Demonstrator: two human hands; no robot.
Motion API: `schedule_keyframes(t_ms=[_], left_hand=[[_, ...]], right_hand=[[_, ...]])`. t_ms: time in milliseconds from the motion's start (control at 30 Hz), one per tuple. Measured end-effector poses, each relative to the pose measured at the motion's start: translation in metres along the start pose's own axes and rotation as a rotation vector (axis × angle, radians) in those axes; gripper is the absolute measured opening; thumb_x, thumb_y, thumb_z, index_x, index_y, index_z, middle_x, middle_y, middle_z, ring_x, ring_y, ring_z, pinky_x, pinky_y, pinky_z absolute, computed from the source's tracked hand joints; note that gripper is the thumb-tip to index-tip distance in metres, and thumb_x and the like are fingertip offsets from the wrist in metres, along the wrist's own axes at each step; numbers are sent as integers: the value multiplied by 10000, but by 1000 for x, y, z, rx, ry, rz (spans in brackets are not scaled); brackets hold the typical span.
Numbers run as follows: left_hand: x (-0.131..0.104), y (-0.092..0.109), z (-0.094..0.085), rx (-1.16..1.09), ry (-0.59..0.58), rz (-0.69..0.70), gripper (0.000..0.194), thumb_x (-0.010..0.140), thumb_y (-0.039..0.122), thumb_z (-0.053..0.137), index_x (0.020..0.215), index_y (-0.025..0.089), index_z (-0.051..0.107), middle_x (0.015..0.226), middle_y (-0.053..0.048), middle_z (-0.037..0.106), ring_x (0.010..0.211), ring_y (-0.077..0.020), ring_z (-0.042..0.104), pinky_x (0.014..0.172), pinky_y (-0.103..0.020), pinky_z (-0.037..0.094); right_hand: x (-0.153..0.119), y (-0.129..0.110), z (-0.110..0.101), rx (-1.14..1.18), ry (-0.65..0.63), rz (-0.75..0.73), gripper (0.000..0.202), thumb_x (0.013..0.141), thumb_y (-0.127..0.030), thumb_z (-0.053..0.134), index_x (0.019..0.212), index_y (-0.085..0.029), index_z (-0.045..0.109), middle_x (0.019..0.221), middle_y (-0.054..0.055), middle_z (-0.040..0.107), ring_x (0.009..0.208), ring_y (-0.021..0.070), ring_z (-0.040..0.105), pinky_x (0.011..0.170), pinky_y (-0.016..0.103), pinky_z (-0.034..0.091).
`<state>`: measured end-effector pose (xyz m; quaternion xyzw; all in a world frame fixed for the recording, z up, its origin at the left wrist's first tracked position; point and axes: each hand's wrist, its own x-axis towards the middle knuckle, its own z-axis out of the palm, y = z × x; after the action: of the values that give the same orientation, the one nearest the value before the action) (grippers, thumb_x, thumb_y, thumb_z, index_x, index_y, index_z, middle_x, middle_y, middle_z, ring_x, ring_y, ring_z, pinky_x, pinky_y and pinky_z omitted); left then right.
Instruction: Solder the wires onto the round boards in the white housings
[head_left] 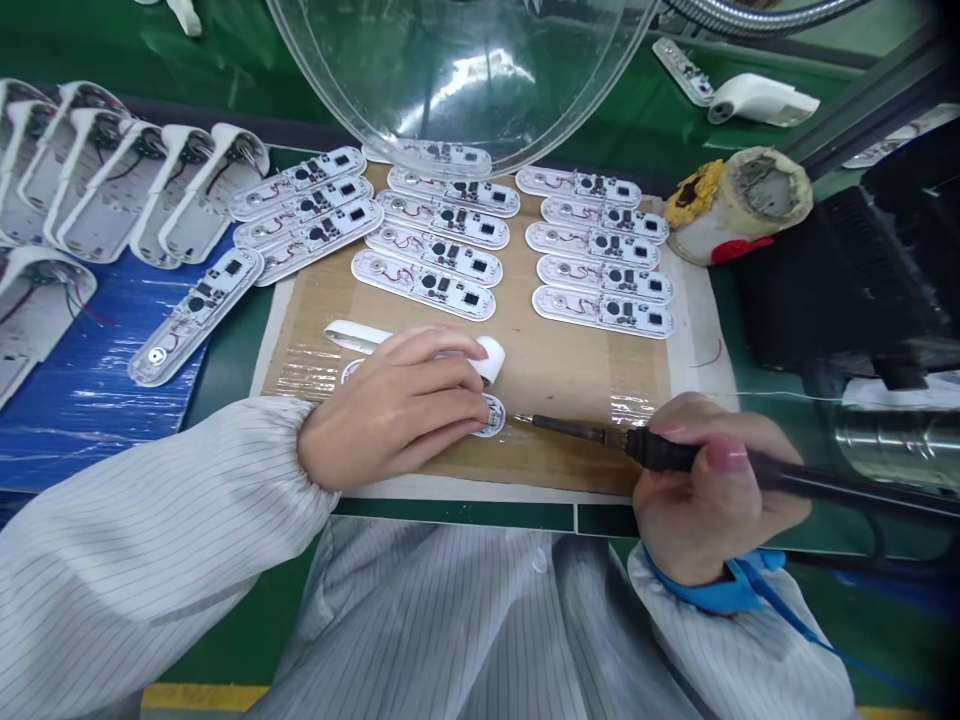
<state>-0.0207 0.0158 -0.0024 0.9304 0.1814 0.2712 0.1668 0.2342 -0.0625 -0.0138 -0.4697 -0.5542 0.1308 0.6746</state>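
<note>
Five white panels (604, 311) fitted with circuit boards are laid in a column at the right of the cardboard (577, 375); others are set in a middle column and fanned at the left. Nearer the body, the small board (493, 416) is half covered by the left hand (397, 410), which is laid back up, its visible fingers bent and held close together. A white cover (491, 362) is also partly hidden under it; whether anything is pinched cannot be told, as the thumb is hidden. The iron (637, 445) is gripped between the thumb and curled fingers of the right hand (720, 490), its tip pointed at the board, just beside it and apart. Above, a clear disc (465, 90) is seen. White casings (105, 190) are gathered at the left, partly on a blue sheet (112, 400). A decorated jar (705, 235) is placed at the upper right.
</note>
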Motion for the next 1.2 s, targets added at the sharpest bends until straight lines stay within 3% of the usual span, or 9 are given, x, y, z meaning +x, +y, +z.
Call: schedule_keyframes(t_ms=[233,533,833,1200], left_hand=[[1,13,0,9,3,-190,121,1017,145,606,989,175,720,1450,-173,551,1328,-300,593,1065,-469,532],[8,20,-4,-51,-41,-303,172,1019,152,579,968,180,741,1458,-163,561,1367,-322,584,1074,-506,520],[8,23,-2,-40,-26,-306,170,1030,149,573,996,160,740,1473,-187,553,1385,-329,560,1085,-518,510],[8,24,-2,-52,-50,-328,168,1028,150,569,973,165,727,1478,-179,550,1406,-322,553,1095,-522,506]], right_hand=[[-1,0,0,-17,-62,4,183,947,-222,631,793,-205,728,588,-12,597,472,136,510,423,292,372],[0,-2,-2,-28,-145,37,208,999,-253,637,829,-208,747,629,-5,637,474,117,503,399,276,312],[-3,-2,-2,-52,-158,51,196,1005,-268,630,860,-259,762,622,-26,622,489,149,541,415,304,355],[-2,-3,-4,-45,-216,29,184,998,-210,626,887,-230,772,664,-16,665,496,142,539,417,313,399]])
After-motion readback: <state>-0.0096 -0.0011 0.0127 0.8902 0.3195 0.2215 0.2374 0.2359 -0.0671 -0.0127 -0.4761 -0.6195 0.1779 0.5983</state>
